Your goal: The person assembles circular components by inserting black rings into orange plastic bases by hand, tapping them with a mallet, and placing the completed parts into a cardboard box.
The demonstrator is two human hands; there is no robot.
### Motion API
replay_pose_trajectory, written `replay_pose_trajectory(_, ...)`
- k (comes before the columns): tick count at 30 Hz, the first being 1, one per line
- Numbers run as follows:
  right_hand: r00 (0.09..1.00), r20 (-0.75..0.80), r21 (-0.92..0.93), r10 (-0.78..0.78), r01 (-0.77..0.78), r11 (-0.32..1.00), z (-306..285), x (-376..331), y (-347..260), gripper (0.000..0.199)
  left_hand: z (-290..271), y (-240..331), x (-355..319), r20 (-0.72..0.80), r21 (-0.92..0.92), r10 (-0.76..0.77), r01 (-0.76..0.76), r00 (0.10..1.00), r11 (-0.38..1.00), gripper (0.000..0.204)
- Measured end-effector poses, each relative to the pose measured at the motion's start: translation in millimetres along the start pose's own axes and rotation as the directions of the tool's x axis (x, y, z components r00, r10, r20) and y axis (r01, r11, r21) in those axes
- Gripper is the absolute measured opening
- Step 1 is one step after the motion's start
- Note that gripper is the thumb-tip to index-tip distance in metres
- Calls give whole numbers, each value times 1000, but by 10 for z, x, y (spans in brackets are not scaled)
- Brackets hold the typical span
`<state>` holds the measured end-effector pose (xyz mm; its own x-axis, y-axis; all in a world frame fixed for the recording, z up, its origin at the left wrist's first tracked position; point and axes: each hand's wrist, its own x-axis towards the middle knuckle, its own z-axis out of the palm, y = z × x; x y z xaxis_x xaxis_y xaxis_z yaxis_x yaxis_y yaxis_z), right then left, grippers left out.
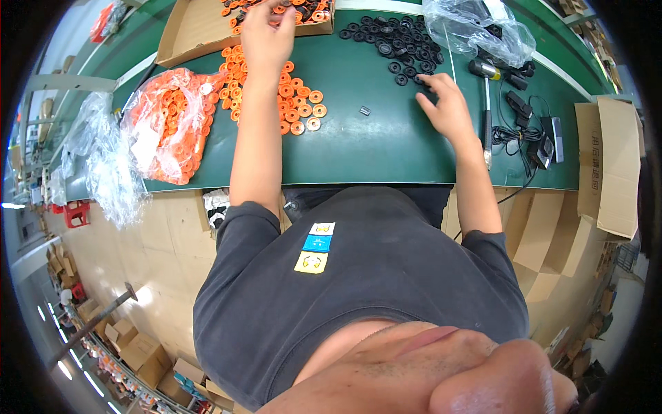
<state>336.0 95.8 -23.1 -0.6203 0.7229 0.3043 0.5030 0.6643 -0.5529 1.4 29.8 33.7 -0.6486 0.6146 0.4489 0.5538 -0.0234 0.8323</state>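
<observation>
My left hand [267,38] is over the near side of a shallow cardboard box [196,27] holding orange and black round pieces. Its thumb and fingers are apart, and no piece shows clearly gripped. At the near edge of a heap of black ring-shaped wheels [407,43], my right hand [447,107] has its thumb spread from its fingers. Its fingertips reach the closest wheels, and nothing shows held. Loose orange discs with centre holes [303,103] lie around my left forearm. A small dark metal piece [365,110] rests on the green table between my arms.
A clear bag of orange discs [176,124] sits at the left, beside crumpled plastic [110,162]. On the right are a hammer [487,117], black cables with adapters [527,134] and another plastic bag [483,27]. Open cartons [614,165] stand past the table's right edge.
</observation>
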Motion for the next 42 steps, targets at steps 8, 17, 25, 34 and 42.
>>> replay_pose_trajectory(8, 994, 105, -43, -2, 6, 999, 251, 374, -270, 37, -324, -222, -497, 295, 658, -153, -84, 943, 749, 32)
replay_pose_trajectory(17, 996, 88, -10, 3, -3, 1000, 434, 392, -197, 31, -198, -310, -448, 345, 663, -243, -53, 907, 747, 16)
replay_pose_trajectory(25, 997, 75, 15, -17, 16, 1000, 451, 372, -192, 28, 388, 75, -698, 462, 222, 175, -305, 870, 926, 19)
replay_pose_trajectory(34, 996, 57, 1, -63, 63, 998, 457, 346, -187, 33, 679, -38, -1144, 678, -141, -139, 313, 722, 939, 20)
replay_pose_trajectory(42, 998, -17, -26, -52, 52, 998, 459, 343, -183, 36, 720, -123, -1126, 654, -277, -176, 449, 736, 849, 30)
